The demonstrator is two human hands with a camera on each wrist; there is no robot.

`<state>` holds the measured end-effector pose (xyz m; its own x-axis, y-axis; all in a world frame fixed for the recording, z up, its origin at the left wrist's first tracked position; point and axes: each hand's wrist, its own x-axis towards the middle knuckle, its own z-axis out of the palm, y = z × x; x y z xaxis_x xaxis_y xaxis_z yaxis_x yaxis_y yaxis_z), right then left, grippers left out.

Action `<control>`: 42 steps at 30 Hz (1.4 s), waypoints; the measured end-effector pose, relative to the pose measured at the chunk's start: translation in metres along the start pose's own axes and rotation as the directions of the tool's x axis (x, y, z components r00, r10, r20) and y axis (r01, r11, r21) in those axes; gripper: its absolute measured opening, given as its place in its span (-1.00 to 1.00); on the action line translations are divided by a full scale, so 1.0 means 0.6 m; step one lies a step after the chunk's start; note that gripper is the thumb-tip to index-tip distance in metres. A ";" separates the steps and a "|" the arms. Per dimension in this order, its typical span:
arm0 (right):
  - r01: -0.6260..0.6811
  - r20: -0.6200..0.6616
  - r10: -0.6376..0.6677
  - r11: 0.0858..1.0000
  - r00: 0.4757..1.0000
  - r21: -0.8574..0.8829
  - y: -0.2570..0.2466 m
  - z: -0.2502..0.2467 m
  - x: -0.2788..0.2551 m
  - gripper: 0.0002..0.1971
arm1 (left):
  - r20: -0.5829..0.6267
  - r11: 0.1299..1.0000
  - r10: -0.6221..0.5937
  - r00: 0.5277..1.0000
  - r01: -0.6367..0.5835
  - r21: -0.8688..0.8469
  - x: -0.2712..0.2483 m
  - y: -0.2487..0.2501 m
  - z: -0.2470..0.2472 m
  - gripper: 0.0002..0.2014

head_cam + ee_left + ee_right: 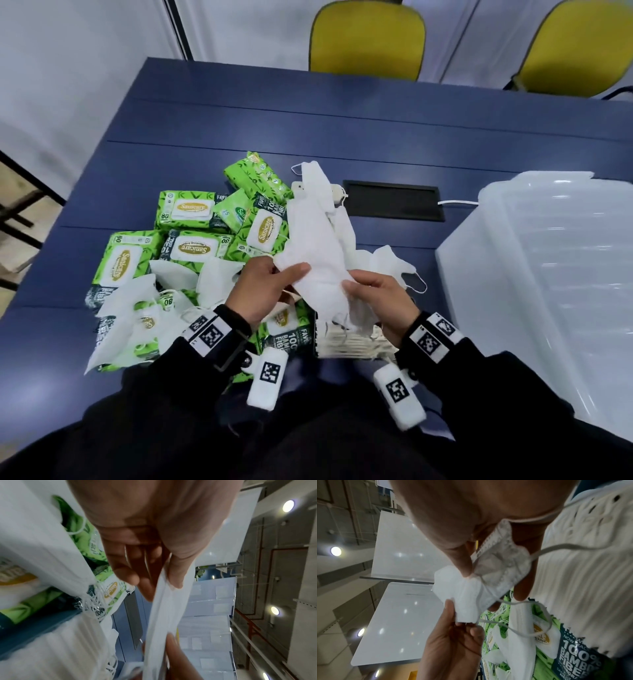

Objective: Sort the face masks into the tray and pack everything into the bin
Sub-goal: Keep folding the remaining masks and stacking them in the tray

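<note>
White non-woven fabric, thin and limp, is what I have between my fingers: a folded face mask [317,260] held up over the near middle of the blue table [308,123]. My left hand [265,291] pinches its near-left edge, thumb on top and fingers curled beneath. My right hand [380,301] pinches the near end, where the ear loops [513,601] dangle free. Both hands are closed on this one mask.

I judge it to be almost weightless and very soft. It sags wherever it is unsupported, so a hold at one corner would let it flop and unfold. The better hold is on the stiffer stitched edge, or across the fold line, with flat fingers under it. The elastic loops look likely to snag on neighbours, so I would keep them tucked in.

Below my right wrist sits a neat stack of masks [349,346]; whether a tray lies under it I cannot tell. More loose masks [387,263] lie just right of my hands, and others are scattered over the green wipe packs [188,209] to the left. Those packs look heavier and slick in their wrappers, wanting a full grip. The clear plastic bin [548,274] waits at the right edge, well apart from the pile.
</note>
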<state>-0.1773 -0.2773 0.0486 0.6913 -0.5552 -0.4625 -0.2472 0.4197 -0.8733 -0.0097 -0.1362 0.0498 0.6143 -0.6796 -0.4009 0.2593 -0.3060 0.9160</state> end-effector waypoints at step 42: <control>-0.151 -0.080 0.180 0.949 0.980 0.276 0.034 0.101 -0.027 -0.66 | -0.121 0.951 0.291 0.949 -0.300 -0.072 -0.075 0.011 -0.095 -0.67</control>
<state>-0.1525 -0.2160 0.0478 0.5788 -0.5265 -0.6226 -0.1519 0.6806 -0.7168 0.0066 -0.0697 0.0746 0.7489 -0.6530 -0.1129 0.1154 -0.0393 0.9925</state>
